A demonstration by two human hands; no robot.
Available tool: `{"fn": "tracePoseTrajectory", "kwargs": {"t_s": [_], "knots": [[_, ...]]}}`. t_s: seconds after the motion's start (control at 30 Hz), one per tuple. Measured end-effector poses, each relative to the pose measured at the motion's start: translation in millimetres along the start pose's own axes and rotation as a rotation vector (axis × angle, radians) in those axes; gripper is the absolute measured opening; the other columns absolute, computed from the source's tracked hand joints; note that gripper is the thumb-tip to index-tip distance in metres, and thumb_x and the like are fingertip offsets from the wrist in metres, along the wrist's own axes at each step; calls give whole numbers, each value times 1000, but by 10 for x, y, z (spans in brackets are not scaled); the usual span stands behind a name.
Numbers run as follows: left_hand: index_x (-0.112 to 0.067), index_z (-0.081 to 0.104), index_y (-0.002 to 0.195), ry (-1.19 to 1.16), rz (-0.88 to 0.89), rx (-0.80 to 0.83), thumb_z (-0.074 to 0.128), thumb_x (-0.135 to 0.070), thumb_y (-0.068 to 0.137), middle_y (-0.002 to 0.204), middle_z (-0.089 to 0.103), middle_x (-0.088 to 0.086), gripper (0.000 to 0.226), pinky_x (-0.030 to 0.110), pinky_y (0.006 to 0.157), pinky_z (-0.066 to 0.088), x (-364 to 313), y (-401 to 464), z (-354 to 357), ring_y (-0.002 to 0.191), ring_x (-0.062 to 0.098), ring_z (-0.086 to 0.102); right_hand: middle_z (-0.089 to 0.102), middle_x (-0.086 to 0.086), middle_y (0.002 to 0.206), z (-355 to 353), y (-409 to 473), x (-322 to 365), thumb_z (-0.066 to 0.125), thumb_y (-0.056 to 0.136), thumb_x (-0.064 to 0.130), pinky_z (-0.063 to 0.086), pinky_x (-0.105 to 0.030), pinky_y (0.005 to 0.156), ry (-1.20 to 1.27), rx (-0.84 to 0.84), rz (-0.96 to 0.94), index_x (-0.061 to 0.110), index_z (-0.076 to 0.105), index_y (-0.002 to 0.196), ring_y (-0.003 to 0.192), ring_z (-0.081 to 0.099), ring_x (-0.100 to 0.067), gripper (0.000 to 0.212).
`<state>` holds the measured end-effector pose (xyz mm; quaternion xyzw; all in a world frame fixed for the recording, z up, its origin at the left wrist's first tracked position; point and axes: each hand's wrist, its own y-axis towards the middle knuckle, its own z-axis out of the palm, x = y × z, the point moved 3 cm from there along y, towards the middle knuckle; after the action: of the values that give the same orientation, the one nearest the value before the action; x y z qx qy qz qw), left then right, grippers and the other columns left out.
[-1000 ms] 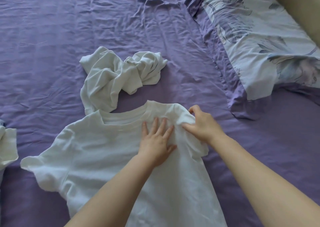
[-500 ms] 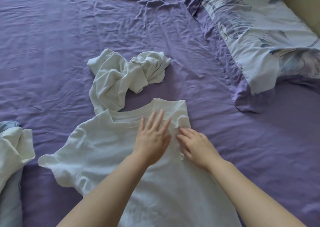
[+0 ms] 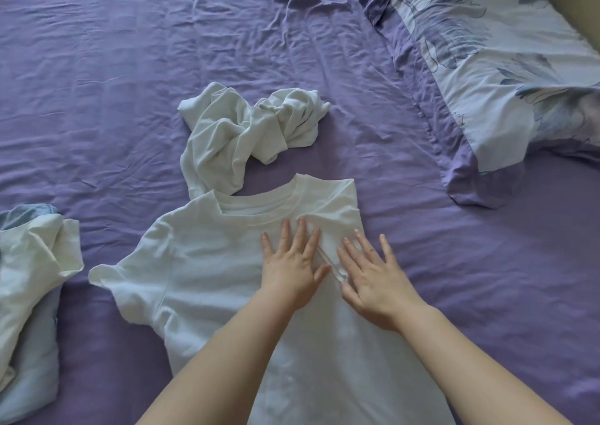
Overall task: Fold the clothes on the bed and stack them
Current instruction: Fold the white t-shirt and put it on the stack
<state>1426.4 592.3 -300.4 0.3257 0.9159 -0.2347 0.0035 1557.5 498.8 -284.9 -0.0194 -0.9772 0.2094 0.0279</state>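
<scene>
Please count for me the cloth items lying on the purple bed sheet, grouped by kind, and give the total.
White T-shirt laid flat, both hands pressing on it: 1
Crumpled white garment: 1
Heap of white and light blue clothes at the left edge, number of pieces unclear: 1
Floral pillow: 1
Total: 4

1. Your left hand [image 3: 292, 262] lies palm down, fingers straight and slightly spread, pointing away from you.
2. Your right hand [image 3: 376, 278] lies flat just beside it, fingers splayed.
3. Both bare forearms reach in from the bottom edge.
</scene>
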Motion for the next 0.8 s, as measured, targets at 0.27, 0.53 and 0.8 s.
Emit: {"fn": "tracePoseTrajectory", "kwargs": {"t_s": [0.27,0.53,0.8], "knots": [[-34,-5,149,16,-128,21,27,-51,96,159,-9,-2,64,56,112,-9,817,-829,167,146,26,-13,-10,-6,158,-129,401,1012,24,98,47,-10,-51,113,30,136,-278,27,-1,150,144,-16,-24,62],[-28,17,148,37,-425,-104,25,-46,99,159,3,7,53,60,112,-10,1716,-1382,-10,146,31,-8,-11,-3,159,-360,970,2029,25,98,48,0,-54,113,-83,173,-456,28,2,150,145,-14,-26,61],[-24,2,150,-750,-812,-420,57,-26,89,148,24,6,82,32,101,34,2135,-1508,-45,130,23,35,-7,1,159,-663,1552,2602,26,100,20,8,-44,117,-121,27,-571,25,8,150,146,-11,-22,53]]}}
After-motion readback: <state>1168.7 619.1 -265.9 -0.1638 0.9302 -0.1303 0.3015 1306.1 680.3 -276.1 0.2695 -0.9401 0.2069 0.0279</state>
